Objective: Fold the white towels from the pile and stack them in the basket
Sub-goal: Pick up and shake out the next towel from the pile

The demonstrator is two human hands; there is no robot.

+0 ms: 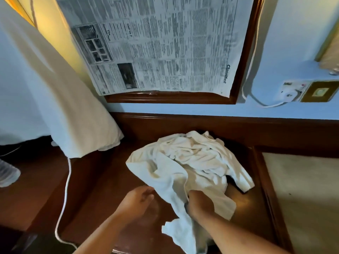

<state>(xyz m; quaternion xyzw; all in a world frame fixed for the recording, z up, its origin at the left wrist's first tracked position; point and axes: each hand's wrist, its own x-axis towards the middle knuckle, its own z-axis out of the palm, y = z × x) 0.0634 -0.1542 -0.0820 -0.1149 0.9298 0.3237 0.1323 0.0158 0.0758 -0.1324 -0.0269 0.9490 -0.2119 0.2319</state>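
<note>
Dark wooden surface (102, 180) carrying a pile of white towels (194, 153), crumpled and creased, with a trailing towel (172, 182) hanging off the near side. Above the pile, a newspaper (156, 43) covering a wood-framed panel; up and right, a wall socket (291, 92). Left of the pile, a hanging white cloth (64, 107) and a white cord (67, 180). Just below the pile, right grip (199, 201) clamped on the trailing towel; left grip (141, 197) blurred beside that towel's edge, apart or together impossible to tell.

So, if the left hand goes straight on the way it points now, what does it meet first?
Probably the white towel the right hand grips: its edge lies just ahead of the left hand, though depth is unclear.
</note>
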